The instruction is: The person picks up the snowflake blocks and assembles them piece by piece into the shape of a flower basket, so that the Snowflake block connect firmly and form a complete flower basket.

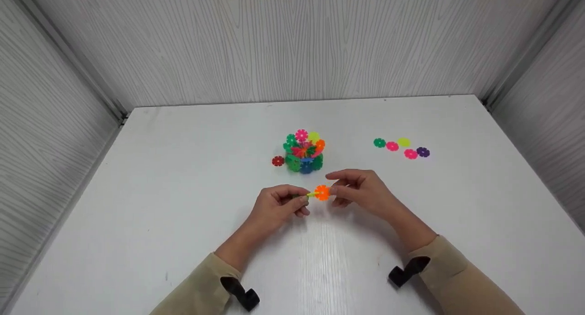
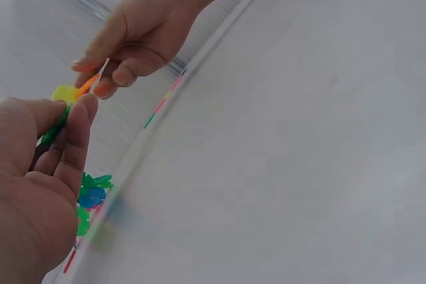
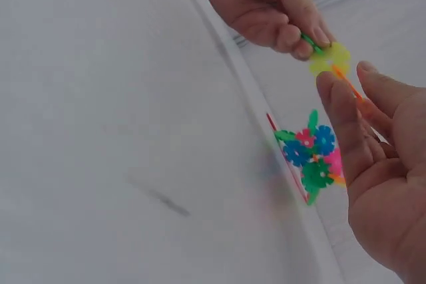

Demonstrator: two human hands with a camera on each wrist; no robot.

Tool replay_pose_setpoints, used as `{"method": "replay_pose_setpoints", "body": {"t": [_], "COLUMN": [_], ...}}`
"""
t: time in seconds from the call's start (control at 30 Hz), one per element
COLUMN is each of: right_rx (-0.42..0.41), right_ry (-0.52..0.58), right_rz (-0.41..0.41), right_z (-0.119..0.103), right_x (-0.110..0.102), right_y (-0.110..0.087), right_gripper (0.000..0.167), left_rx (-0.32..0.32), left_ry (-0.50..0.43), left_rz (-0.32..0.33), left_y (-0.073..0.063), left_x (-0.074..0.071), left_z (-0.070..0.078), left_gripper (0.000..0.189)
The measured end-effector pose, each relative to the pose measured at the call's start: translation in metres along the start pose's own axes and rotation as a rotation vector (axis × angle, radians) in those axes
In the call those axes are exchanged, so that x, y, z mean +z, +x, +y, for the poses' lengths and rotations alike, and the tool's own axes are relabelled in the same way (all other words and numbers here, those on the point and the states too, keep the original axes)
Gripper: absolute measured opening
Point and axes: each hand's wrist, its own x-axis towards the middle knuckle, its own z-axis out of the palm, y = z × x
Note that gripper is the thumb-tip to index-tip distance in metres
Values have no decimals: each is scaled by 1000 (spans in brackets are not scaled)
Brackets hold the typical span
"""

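Above the front of the table, my left hand (image 1: 279, 203) pinches a green snowflake disc (image 3: 311, 43), mostly covered by the fingers. Slotted to it is a yellow disc (image 3: 339, 56), seen edge-on in the head view. An orange snowflake disc (image 1: 322, 193) joins the yellow one at its other side. My right hand (image 1: 368, 192) pinches the orange disc's edge with thumb and fingers, while its index finger sticks out past it. Just beyond both hands stands a round cluster of joined discs (image 1: 305, 163), in green, blue, pink, orange and yellow.
A loose dark red disc (image 1: 278, 161) lies left of the cluster. At the right lie several loose discs, among them a green disc (image 1: 379, 143), a yellow disc (image 1: 404, 142) and a purple disc (image 1: 423, 152). Wood-grain panels (image 1: 292, 45) enclose the white table (image 1: 183, 168).
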Motion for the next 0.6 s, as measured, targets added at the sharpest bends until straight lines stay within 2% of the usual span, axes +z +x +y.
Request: {"method": "replay_pose_setpoints", "body": {"t": [0.07,0.2,0.33,0.47,0.6], "right_rx": [-13,-23,53,161,202], "right_ry": [-71,-190,-314,-374,-432], "right_rz": [82,311,492,529,513], "right_z": [4,16,32,47,52], "right_x": [-22,-75,-118,-141,-147], "right_y": [-1,-5,-16,-22,-18], "right_gripper": [41,40,41,46,48], "left_rx": [-12,-35,-57,-71,-67], "left_ry": [-8,-13,-8,2,8], "left_rz": [32,76,82,89,87], "left_y": [1,1,1,1,1], "left_x": [-1,-3,-3,-3,-4], "left_z": [-1,-4,-5,-4,-3], "left_gripper": [19,19,20,19,19]}}
